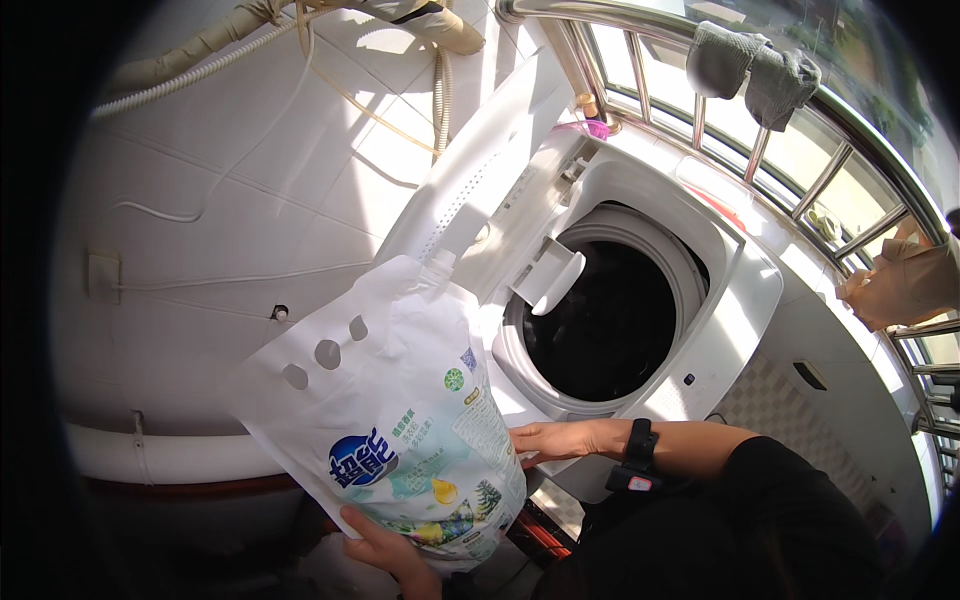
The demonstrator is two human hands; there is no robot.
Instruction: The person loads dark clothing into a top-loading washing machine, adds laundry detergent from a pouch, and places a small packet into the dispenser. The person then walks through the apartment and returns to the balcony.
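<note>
A large white refill pouch of laundry detergent (pixel 420 405), with a spout at its top and printed artwork, is held upright at a tilt between my hands. My left hand (pixel 386 544) grips its lower left corner, thumb on the front and other fingers partly hidden. At the pouch's right side, my right hand (pixel 551 441) rests against it, its fingertips hidden behind the edge. Beyond, a top-loading washing machine (pixel 739 315) stands with its lid (pixel 480 172) raised. Its drum looks dark inside, and a white dispenser drawer (pixel 551 277) juts over the opening.
Grey cloths (pixel 784 82) hang on a curved metal railing (pixel 840 124) at the upper right. A tan cloth (pixel 900 281) hangs farther right. Hoses (pixel 442 97) run along the tiled wall, and a white pipe (pixel 180 456) crosses the lower left.
</note>
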